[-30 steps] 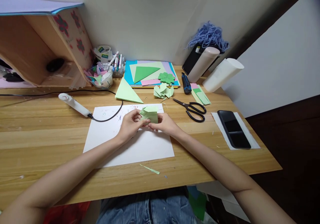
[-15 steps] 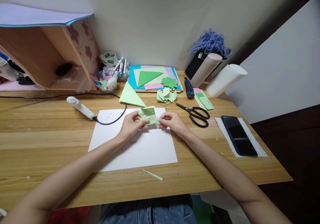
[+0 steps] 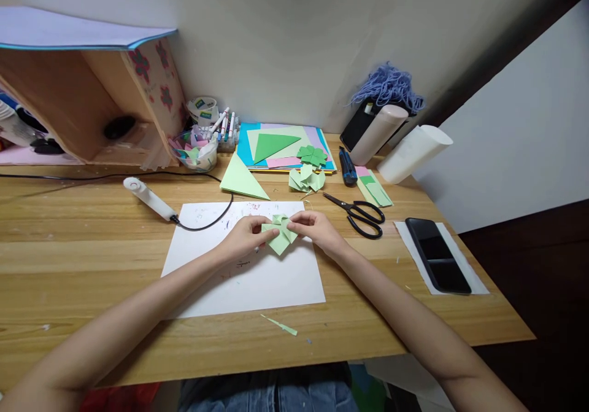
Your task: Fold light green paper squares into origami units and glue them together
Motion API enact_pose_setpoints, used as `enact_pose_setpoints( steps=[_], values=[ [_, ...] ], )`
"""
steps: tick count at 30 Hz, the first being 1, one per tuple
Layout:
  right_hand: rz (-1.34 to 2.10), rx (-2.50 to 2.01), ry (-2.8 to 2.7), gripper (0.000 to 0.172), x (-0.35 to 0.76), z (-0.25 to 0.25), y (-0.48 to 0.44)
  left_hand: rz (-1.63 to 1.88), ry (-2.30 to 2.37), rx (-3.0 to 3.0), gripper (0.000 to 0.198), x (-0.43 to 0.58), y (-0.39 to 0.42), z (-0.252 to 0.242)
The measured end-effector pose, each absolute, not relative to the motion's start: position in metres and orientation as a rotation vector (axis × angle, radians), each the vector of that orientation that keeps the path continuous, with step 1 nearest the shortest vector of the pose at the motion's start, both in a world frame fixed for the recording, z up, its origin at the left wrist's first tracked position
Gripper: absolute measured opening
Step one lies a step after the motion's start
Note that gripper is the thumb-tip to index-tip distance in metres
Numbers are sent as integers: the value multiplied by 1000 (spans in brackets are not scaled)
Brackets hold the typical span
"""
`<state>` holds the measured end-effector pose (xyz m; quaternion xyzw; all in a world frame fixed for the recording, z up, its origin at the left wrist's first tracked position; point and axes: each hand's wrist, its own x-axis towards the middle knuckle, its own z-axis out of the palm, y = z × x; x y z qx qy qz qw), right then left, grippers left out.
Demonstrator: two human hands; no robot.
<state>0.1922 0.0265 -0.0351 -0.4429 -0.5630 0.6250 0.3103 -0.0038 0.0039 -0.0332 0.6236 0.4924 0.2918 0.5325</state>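
A small light green folded paper (image 3: 280, 244) is held over the white sheet (image 3: 276, 286), one corner pointing toward me. My left hand (image 3: 246, 235) pinches its left side, thumb on top. On its right side, my right hand (image 3: 317, 228) is closed with the thumb and fingertips on the paper. Creased flaps show on the paper's upper face; the fingers beneath it are hidden. Just beyond the hands lie a light green folded paper shape (image 3: 307, 180) and a light green paper triangle (image 3: 242, 178).
Black-handled scissors (image 3: 363, 215) lie right of the sheet, beside a utility knife (image 3: 348, 167). A phone (image 3: 438, 255) is farther right. At left a white glue gun (image 3: 150, 197) trails its cord. Stacked coloured paper (image 3: 246, 136) is at the back; a paper strip (image 3: 281, 325) lies in front.
The light green paper has been turned and lowered, so a corner now points toward me. My right hand has moved onto its right side; my left thumb has shifted on it.
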Motion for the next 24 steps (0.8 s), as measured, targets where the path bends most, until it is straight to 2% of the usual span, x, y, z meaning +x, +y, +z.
enact_pose_setpoints(
  steps=[10, 14, 24],
  values=[
    [1674, -1210, -1317, 29, 184, -40, 21, 923, 1217, 1235, 29, 4, 1, -30],
    [1681, -1212, -1238, 31, 179, -38, 18, 908, 1184, 1175, 39, 5, 0, -30],
    [1617, -1146, -1511, 29, 181, -36, 18, 821, 1187, 1401, 24, 1, 1, -36]
  ],
)
